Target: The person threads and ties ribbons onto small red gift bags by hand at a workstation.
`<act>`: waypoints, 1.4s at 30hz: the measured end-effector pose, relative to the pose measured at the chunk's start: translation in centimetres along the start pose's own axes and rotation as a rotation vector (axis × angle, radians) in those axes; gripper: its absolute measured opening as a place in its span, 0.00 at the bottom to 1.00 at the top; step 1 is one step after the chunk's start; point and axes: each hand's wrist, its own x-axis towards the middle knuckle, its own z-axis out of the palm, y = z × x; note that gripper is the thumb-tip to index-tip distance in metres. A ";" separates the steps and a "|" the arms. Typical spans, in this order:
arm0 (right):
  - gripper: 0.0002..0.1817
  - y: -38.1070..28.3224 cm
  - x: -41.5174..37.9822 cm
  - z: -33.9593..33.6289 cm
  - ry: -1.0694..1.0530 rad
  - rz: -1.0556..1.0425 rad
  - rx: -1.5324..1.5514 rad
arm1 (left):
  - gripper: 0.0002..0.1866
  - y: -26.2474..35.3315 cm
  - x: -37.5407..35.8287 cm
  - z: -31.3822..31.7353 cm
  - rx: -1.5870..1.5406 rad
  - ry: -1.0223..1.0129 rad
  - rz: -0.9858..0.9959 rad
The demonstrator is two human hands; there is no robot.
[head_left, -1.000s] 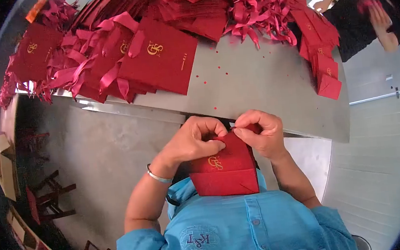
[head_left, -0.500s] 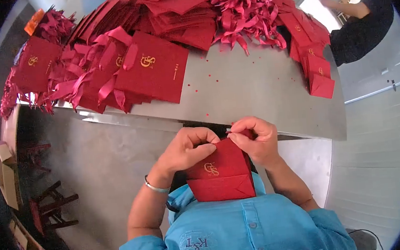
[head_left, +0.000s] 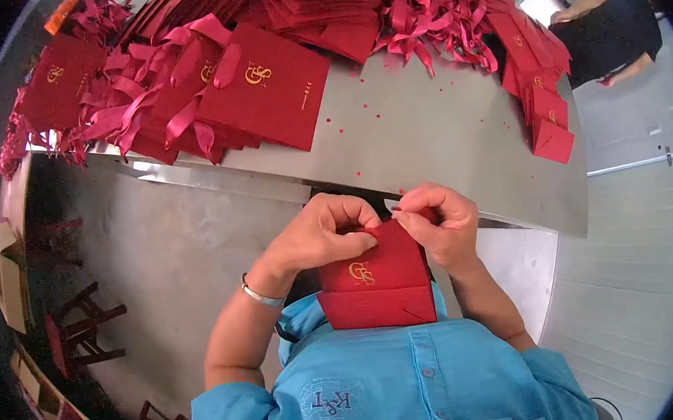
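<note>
A red paper bag [head_left: 380, 266] with a gold logo is at my chest, its folded bottom toward me. My left hand [head_left: 330, 230] pinches the bag's far edge between thumb and fingers. Beside it, my right hand [head_left: 443, 225] is closed in a pinch at the bag's far right corner. A bit of dark red shows at its fingers, too small to name. A small pale piece [head_left: 390, 204] shows between the two hands.
A grey table [head_left: 418, 135] is ahead, scattered with red dots. On it lie stacked red bags [head_left: 262, 88], a heap of pink ribbons [head_left: 436, 17] and a row of bags [head_left: 548, 115]. A person in black [head_left: 613, 30] stands at right. A wooden stool [head_left: 83, 332] is at left.
Both hands and the bag have shifted slightly right in view, with the hands a little farther from my chest. The person in black has turned, and a lower hand now shows.
</note>
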 end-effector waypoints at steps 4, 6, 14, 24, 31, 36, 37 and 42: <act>0.05 0.3 0.2 -0.2 0.017 -0.080 -0.021 | 0.04 0.4 -0.1 0.4 0.134 0.076 -0.044; 0.05 0.2 0.2 0.0 0.028 -0.038 -0.041 | 0.04 0.8 -0.2 0.8 0.185 0.116 -0.034; 0.03 0.4 0.1 -0.2 0.016 -0.025 -0.026 | 0.06 -0.4 0.3 1.0 0.482 0.185 0.152; 0.08 -0.5 1.1 -2.4 -0.151 -0.075 -0.027 | 0.05 2.4 0.6 3.7 0.522 0.322 0.038; 0.07 -0.3 0.5 -2.3 -0.145 -0.008 -0.015 | 0.12 2.9 1.0 3.0 0.226 0.226 -0.030; 0.07 -0.2 0.1 -1.7 -0.104 0.123 -0.085 | 0.12 2.6 1.0 1.7 0.179 0.063 -0.067; 0.07 -0.3 0.1 -1.6 -0.096 0.188 -0.028 | 0.14 2.3 1.2 1.4 0.107 0.063 -0.087; 0.10 0.9 0.0 -1.6 -0.098 0.245 0.083 | 0.16 0.8 1.3 0.3 -0.103 0.014 -0.124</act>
